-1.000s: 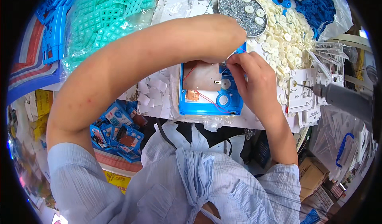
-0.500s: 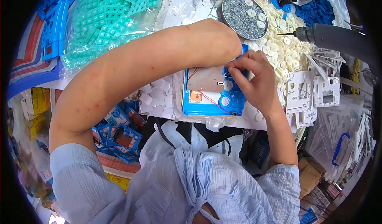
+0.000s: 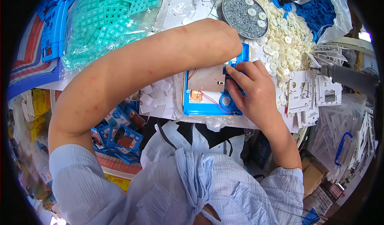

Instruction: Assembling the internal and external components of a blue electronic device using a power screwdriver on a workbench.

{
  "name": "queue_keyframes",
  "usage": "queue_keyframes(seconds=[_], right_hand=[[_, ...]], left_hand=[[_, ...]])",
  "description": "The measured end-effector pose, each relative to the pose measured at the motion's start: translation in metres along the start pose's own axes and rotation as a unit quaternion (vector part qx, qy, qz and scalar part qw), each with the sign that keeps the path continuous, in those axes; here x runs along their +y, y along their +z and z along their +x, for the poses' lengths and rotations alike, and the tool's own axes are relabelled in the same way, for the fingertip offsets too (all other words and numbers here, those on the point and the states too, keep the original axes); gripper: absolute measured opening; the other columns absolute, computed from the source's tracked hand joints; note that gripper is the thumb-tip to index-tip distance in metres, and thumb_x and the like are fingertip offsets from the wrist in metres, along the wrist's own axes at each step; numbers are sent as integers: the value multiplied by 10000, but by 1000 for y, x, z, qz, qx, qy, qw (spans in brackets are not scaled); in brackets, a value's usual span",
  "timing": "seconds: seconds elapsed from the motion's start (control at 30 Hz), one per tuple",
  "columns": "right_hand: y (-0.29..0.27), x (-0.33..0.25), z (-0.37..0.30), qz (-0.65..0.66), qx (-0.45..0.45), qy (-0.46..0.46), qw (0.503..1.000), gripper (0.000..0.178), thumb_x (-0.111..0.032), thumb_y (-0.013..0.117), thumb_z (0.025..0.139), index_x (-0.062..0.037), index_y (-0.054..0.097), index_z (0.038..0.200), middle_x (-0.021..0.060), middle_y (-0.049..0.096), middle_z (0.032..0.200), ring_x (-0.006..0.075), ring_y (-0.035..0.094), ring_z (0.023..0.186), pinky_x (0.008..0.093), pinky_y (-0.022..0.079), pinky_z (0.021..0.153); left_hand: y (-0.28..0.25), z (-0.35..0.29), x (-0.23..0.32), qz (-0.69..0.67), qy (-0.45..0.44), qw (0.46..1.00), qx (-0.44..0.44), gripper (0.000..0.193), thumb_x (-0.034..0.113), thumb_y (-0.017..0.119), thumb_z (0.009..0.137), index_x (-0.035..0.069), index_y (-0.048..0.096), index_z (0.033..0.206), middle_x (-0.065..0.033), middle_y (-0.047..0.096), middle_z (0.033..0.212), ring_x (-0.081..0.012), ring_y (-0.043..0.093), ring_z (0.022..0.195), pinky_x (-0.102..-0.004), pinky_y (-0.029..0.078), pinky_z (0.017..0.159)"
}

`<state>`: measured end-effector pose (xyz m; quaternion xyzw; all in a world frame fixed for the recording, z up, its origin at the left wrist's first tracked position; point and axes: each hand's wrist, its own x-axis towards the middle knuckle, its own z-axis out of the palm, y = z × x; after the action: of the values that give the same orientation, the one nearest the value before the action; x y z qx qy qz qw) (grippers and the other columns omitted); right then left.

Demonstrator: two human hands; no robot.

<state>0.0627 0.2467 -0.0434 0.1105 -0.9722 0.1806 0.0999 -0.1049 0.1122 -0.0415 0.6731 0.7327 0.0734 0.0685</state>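
Note:
A blue plastic casing (image 3: 212,111) lies on the table in front of me, with a grey-brown circuit board (image 3: 206,80) and thin red wires inside it. My left arm reaches across from the left, and my left hand (image 3: 224,39) bends down over the casing's far side; its fingers are hidden behind the wrist. My right hand (image 3: 256,91) rests over the casing's right side. Its index fingertip presses beside the board's right edge, where a small part is too covered to make out. The thumb is apart from that finger.
A round dish of small screws (image 3: 245,19) stands beyond the casing, next to a heap of cream discs (image 3: 286,43). A dark power screwdriver (image 3: 346,80) hangs blurred at right, near white plastic panels (image 3: 301,91). Green keypads (image 3: 112,21) lie far left; white squares (image 3: 157,99) lie nearer.
My right index finger and thumb, pinched together before, have come apart, and the index finger presses inside the casing. The screwdriver has swung down and to the right. My left arm barely moved.

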Motion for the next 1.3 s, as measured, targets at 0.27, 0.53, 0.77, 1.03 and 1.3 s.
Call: queue_keyframes(seconds=[0.27,0.53,0.77,1.03,1.3], right_hand=[[-9,-1,6,29,-30,27,999,262,-89,756,784,-30,748,1039,70,650,901,262,611,838,377,534,710],[-1,-3,3,-12,8,0,1000,334,-98,756,793,-41,732,1121,57,626,899,249,597,839,362,531,687],[-9,-11,11,-57,-72,-2,996,330,-105,736,801,-15,733,1119,56,608,893,238,593,854,343,534,692],[-10,-6,14,-30,-70,-6,997,319,-71,728,785,13,729,1093,72,614,901,253,603,843,362,540,674],[-4,-14,6,-43,-46,1,998,393,-46,724,762,28,704,1148,94,606,936,271,602,845,372,540,676]], left_hand=[[-3,2,-9,-106,-51,993,-8,53,62,677,761,22,704,782,-204,695,776,-392,696,783,-465,549,712],[0,2,-9,-125,-58,990,13,51,77,684,770,34,704,788,-200,693,774,-396,685,777,-474,542,711],[-1,2,-10,-119,-55,991,-2,81,92,678,788,45,727,832,-197,704,801,-387,695,796,-470,551,724],[-5,10,-10,-85,-49,995,-33,107,118,686,799,47,753,844,-199,711,813,-383,703,777,-453,560,710],[-2,14,-14,-58,7,998,-33,126,134,682,809,22,734,837,-206,703,801,-389,694,742,-460,557,710]])
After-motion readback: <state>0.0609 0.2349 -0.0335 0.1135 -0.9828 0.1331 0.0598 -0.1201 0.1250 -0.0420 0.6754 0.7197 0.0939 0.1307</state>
